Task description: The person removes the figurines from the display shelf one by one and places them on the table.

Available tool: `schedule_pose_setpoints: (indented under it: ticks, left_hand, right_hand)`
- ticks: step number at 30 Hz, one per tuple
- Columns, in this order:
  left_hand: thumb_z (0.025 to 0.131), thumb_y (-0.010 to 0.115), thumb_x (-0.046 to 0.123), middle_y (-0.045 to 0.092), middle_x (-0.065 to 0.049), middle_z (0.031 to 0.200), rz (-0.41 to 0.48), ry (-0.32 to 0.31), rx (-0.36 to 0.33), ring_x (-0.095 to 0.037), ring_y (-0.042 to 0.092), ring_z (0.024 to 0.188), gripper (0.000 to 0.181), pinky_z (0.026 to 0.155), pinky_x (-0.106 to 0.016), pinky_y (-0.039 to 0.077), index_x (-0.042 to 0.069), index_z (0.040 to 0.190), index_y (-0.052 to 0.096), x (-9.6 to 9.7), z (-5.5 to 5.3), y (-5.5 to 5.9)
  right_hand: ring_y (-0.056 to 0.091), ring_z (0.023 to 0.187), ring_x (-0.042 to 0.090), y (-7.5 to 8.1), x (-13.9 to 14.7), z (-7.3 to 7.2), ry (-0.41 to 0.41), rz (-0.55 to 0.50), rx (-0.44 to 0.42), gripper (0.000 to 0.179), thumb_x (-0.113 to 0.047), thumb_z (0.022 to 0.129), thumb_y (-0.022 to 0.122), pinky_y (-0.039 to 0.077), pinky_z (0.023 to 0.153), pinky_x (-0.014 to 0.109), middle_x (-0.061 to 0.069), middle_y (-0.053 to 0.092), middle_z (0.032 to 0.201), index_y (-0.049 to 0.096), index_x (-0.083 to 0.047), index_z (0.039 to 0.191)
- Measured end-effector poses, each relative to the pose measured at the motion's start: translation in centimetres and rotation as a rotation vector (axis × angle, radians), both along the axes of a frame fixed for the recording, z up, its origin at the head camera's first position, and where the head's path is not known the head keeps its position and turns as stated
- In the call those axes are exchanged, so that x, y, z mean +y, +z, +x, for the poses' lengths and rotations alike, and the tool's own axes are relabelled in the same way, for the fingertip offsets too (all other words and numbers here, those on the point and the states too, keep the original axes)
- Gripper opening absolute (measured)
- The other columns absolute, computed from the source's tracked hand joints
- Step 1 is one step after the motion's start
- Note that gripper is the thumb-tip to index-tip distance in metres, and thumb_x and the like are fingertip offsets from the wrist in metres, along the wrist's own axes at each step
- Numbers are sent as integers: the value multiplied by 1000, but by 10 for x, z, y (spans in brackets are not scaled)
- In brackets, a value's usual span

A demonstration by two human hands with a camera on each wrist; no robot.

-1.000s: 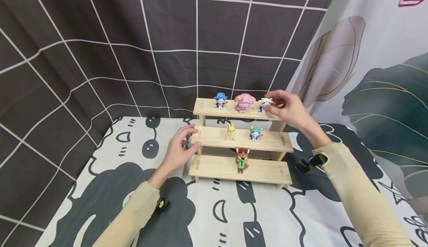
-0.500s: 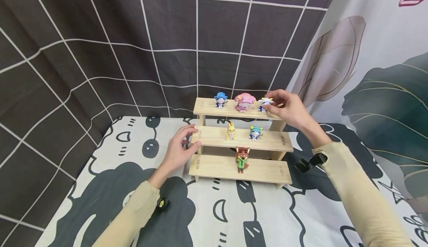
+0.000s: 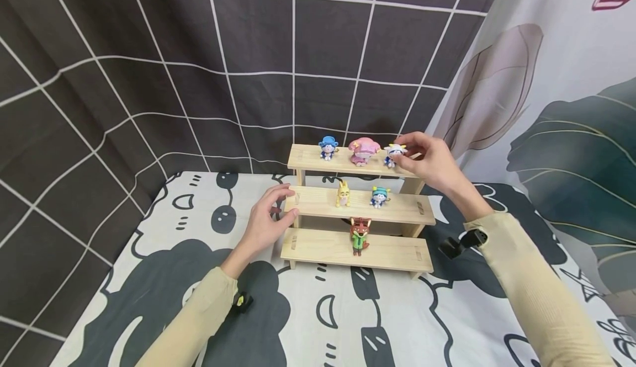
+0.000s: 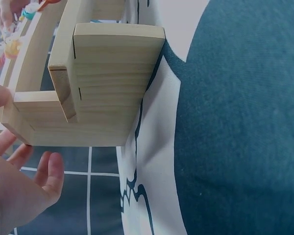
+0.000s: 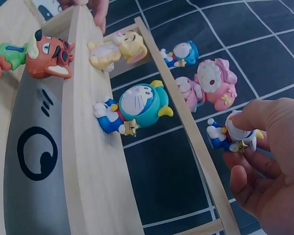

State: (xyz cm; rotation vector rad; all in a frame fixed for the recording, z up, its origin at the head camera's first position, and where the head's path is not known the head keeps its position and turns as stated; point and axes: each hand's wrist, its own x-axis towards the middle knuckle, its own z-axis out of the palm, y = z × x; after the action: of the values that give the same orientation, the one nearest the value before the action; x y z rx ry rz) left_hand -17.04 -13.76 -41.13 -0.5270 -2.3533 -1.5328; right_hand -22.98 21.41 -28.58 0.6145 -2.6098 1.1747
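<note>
A three-step wooden display stand (image 3: 318, 252) bears several small toy figurines. On its top step, my right hand (image 3: 429, 161) pinches the white-hatted, yellow-horned figurine (image 5: 222, 135) between thumb and fingers, at the right end. My left hand (image 3: 265, 218) grips the left end of the middle step, thumb toward the front and fingers behind. Beside the held figurine stand a pink figurine (image 3: 364, 150) and a blue-hatted figurine (image 3: 327, 149). The middle step carries a yellow rabbit figurine (image 3: 343, 195) and a teal-hatted figurine (image 3: 379, 197). A fox figurine (image 3: 360, 237) stands on the lowest step.
The stand rests on a black-and-white cartoon-print cloth (image 3: 303, 312). Behind it hangs a dark curtain with white grid lines (image 3: 248, 41). A pale leaf-patterned curtain (image 3: 561, 69) hangs on the right, close to the right arm.
</note>
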Motion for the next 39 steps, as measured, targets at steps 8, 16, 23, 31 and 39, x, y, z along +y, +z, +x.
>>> schedule_pose_setpoints:
  ticks: [8,16,23,31,39]
  left_hand:
    - [88,72,7,51,-14,143,5,-3,3,-34,54,120,38,87,-59,50,3,125,62,0,0,1]
    - [87,73,5,51,-14,144,4,2,10,-34,54,120,39,86,-58,50,3,125,63,-1,0,2]
    - [87,72,5,52,-14,143,-4,10,15,-34,55,120,38,85,-56,51,3,124,63,-2,0,0]
    - [87,73,4,52,-15,142,-1,6,27,-34,55,119,38,84,-56,51,3,123,63,0,0,1]
    - [86,73,4,52,-16,142,-1,9,13,-35,55,119,38,85,-55,51,2,123,63,0,2,3]
  right_hand:
    - [59,86,23,0,-1,3,-37,-11,3,30,-8,89,73,46,65,16,16,67,104,65,2,117]
    - [59,84,23,-3,1,8,-48,1,-4,31,-11,90,73,48,66,17,14,65,101,64,2,117]
    - [59,83,23,-6,1,15,-57,-1,-5,31,-13,90,74,48,65,17,13,65,101,65,0,116]
    - [58,83,22,-8,0,23,-52,-17,0,31,-13,89,75,48,67,17,13,65,101,64,0,115]
    - [60,84,16,-9,-4,31,-27,-14,23,29,-9,88,75,50,68,15,11,67,101,63,0,114]
